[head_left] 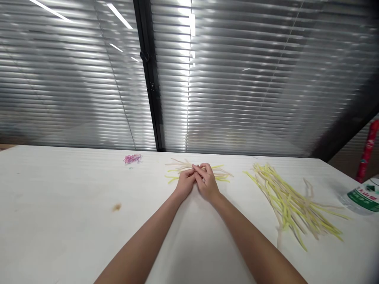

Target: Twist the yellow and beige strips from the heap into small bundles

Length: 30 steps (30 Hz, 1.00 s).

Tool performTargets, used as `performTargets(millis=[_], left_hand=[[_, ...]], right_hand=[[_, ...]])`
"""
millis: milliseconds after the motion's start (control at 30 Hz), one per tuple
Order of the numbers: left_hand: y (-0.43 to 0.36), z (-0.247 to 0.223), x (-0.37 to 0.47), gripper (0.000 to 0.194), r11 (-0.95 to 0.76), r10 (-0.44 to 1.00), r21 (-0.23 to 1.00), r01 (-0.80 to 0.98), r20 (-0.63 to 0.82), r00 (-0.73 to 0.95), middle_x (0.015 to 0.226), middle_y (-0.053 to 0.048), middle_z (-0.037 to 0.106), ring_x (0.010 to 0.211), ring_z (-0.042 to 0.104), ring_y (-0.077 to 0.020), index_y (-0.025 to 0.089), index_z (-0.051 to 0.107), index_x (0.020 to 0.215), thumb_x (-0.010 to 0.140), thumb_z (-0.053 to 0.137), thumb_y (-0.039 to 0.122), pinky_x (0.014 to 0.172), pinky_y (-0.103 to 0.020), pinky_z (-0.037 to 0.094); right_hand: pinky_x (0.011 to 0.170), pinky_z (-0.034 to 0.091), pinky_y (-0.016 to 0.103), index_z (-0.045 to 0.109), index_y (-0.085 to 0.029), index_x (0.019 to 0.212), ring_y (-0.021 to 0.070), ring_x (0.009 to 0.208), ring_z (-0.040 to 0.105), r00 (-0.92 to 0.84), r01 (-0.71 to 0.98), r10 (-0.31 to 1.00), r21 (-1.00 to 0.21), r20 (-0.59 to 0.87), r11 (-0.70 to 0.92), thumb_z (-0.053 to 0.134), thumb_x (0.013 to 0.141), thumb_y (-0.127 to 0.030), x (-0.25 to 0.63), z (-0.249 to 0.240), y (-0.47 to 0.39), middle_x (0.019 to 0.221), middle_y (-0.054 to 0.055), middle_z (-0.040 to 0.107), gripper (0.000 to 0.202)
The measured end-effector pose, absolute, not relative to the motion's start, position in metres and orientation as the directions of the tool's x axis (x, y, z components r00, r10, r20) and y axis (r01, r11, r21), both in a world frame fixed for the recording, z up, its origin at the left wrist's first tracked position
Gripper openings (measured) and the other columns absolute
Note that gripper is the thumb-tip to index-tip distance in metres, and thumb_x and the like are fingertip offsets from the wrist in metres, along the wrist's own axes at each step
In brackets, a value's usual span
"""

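Observation:
A small spread of thin yellow and beige strands (220,173), which look like pipe cleaners, lies on the white table near its far side. Over the middle of it my two hands meet, fingertips touching. My left hand (186,182) pinches at the middle of the strands, thumb and fingers drawn together. My right hand (208,183) has bent fingers closed at the same spot, against the left fingertips. Strand ends stick out to both sides; the middle, and anything small between the fingertips, is hidden.
To the right lies a larger loose pile of yellow and beige strands (288,201). A heap of tiny pink and purple rings or bands (132,158) is at the back left. A clear container with a green label (365,197) stands at the right edge. Window blinds (237,79) rise behind the table.

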<state>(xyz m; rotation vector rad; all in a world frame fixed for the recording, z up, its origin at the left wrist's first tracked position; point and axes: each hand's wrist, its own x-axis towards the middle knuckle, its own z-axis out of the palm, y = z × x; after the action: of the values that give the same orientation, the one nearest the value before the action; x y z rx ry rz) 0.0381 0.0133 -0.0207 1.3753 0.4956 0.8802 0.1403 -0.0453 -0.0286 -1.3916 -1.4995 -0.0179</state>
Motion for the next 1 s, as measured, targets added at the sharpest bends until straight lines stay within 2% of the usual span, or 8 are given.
performTargets(millis=[100,267,300,400,500,633,767,1000], left_hand=[[0.015,-0.02,0.037,0.026,0.17,0.812,0.91,-0.378,0.088,0.577,0.086,-0.008,0.068,0.08,0.06,-0.0149,0.012,0.072,0.089,0.069,0.072,0.03,0.075,-0.025,0.046],[0.016,-0.017,0.038,0.023,0.248,0.854,0.857,-0.451,0.027,0.519,0.116,-0.011,0.061,0.086,0.061,-0.0137,0.011,0.071,0.077,0.065,0.077,0.03,0.077,-0.024,0.049],[0.016,-0.016,0.038,0.023,0.265,0.864,0.844,-0.467,0.007,0.503,0.116,-0.011,0.061,0.084,0.061,-0.0132,0.01,0.071,0.077,0.064,0.078,0.028,0.076,-0.024,0.05],[0.018,-0.014,0.038,0.026,0.329,0.885,0.774,-0.541,-0.052,0.463,0.092,-0.009,0.066,0.074,0.061,-0.0112,0.01,0.069,0.082,0.063,0.079,0.025,0.072,-0.023,0.051],[0.022,-0.014,0.037,0.026,0.374,0.894,0.692,-0.618,-0.093,0.438,0.074,-0.003,0.063,0.07,0.06,-0.0094,0.011,0.066,0.085,0.065,0.078,0.022,0.069,-0.022,0.05],[0.027,-0.017,0.036,0.027,0.415,0.875,0.661,-0.625,-0.103,0.472,0.076,-0.003,0.062,0.071,0.061,-0.0103,0.012,0.064,0.091,0.069,0.074,0.024,0.071,-0.024,0.051],[0.028,-0.021,0.036,0.03,0.421,0.855,0.679,-0.601,-0.074,0.514,0.078,-0.003,0.062,0.073,0.061,-0.0119,0.013,0.063,0.096,0.072,0.073,0.028,0.074,-0.028,0.052],[0.026,-0.018,0.035,0.031,0.414,0.849,0.711,-0.569,-0.076,0.523,0.082,-0.004,0.062,0.072,0.06,-0.0099,0.013,0.065,0.095,0.07,0.074,0.028,0.072,-0.024,0.051]], right_hand=[[0.096,0.043,0.036,0.055,-0.02,0.129,0.0189,0.106,0.051,0.185,0.75,0.704,-0.561,0.686,0.35,0.041,0.09,-0.022,0.139,-0.028,-0.045,0.111,0.01,0.054,0.041],[0.092,0.046,0.035,0.051,-0.02,0.13,0.0187,0.103,0.055,0.247,0.721,0.676,-0.598,0.694,0.35,0.045,0.087,-0.018,0.14,-0.032,-0.042,0.112,0.007,0.061,0.044],[0.09,0.047,0.033,0.051,-0.02,0.129,0.0181,0.103,0.056,0.254,0.708,0.676,-0.609,0.692,0.358,0.046,0.086,-0.019,0.14,-0.033,-0.041,0.112,0.007,0.062,0.043],[0.084,0.05,0.029,0.052,-0.019,0.126,0.016,0.1,0.059,0.271,0.665,0.67,-0.638,0.691,0.388,0.049,0.086,-0.021,0.139,-0.035,-0.039,0.114,0.007,0.062,0.04],[0.075,0.052,0.027,0.054,-0.016,0.121,0.0135,0.082,0.061,0.332,0.644,0.669,-0.678,0.666,0.355,0.054,0.084,-0.027,0.138,-0.034,-0.038,0.109,0.009,0.063,0.038],[0.065,0.049,0.027,0.061,-0.015,0.112,0.0129,0.071,0.057,0.379,0.656,0.688,-0.704,0.619,0.271,0.054,0.086,-0.036,0.14,-0.034,-0.036,0.098,0.008,0.065,0.034],[0.068,0.047,0.027,0.065,-0.016,0.104,0.0128,0.069,0.054,0.367,0.655,0.706,-0.707,0.606,0.267,0.052,0.087,-0.037,0.142,-0.035,-0.036,0.09,0.006,0.066,0.03],[0.068,0.049,0.028,0.068,-0.016,0.099,0.0162,0.075,0.061,0.457,0.403,0.779,-0.88,0.431,0.251,0.062,0.079,-0.042,0.143,-0.037,-0.033,0.093,0.007,0.069,0.034]])
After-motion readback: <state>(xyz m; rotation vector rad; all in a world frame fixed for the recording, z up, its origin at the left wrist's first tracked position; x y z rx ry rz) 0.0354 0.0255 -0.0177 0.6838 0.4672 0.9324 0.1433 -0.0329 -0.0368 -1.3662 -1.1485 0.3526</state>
